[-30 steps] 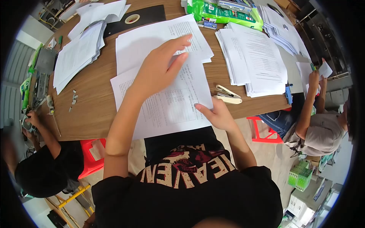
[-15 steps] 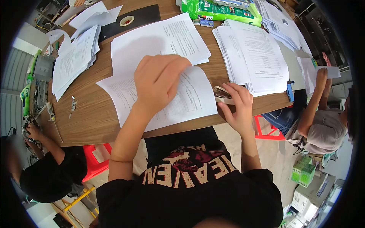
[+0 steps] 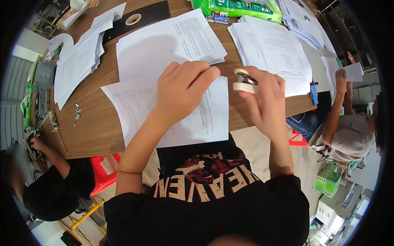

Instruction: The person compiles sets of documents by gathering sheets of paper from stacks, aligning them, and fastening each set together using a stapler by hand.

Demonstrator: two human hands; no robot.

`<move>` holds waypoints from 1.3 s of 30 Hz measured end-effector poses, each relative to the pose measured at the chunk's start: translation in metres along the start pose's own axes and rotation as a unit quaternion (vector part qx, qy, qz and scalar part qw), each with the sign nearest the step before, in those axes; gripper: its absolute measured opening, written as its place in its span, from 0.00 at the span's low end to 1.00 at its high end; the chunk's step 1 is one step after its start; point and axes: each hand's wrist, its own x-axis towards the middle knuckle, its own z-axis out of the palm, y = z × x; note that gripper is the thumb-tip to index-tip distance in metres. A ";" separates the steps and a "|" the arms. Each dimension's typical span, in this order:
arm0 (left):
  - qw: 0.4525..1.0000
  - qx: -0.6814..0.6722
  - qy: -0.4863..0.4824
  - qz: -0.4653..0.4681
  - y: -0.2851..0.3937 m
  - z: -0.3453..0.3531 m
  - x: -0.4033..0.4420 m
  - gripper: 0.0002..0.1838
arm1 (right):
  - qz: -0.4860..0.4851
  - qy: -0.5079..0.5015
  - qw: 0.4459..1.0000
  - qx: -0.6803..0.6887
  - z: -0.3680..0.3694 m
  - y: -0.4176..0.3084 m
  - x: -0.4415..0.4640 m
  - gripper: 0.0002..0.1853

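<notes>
My left hand (image 3: 180,92) is closed, pinching the top right corner of some printed sheets (image 3: 209,117). Those sheets hang partly over the table's near edge, and their left corner curls up. In my right hand (image 3: 269,100) is a small white and metal stapler (image 3: 246,87), its jaws pointing left towards the pinched corner. A gap separates the stapler from the paper. Just beyond my left hand lies a stack of printed pages (image 3: 154,51). Another paper stack (image 3: 279,53) sits past my right hand.
A roll of tape (image 3: 133,19) rests on a black board (image 3: 158,14). At the far side is a green package (image 3: 242,10) beside a small blue box (image 3: 221,19). More papers (image 3: 78,67) and a screwdriver (image 3: 53,121) are on the left. People sit at both sides.
My right hand has lifted the stapler up from the table's near edge. My left hand has shifted slightly right, and the sheets' upper right corner is less curled over.
</notes>
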 end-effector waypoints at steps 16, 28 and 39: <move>0.999 0.022 -0.015 -0.019 0.007 0.002 -0.003 0.22 | -0.074 -0.081 0.987 -0.116 -0.012 -0.026 0.026 0.17; 0.999 0.033 -0.015 -0.012 0.010 0.003 -0.003 0.22 | -0.079 -0.090 0.987 -0.106 -0.008 -0.018 0.026 0.15; 0.998 0.029 -0.021 -0.059 -0.002 0.005 -0.008 0.20 | 0.068 -0.123 0.987 0.081 0.014 0.021 -0.008 0.18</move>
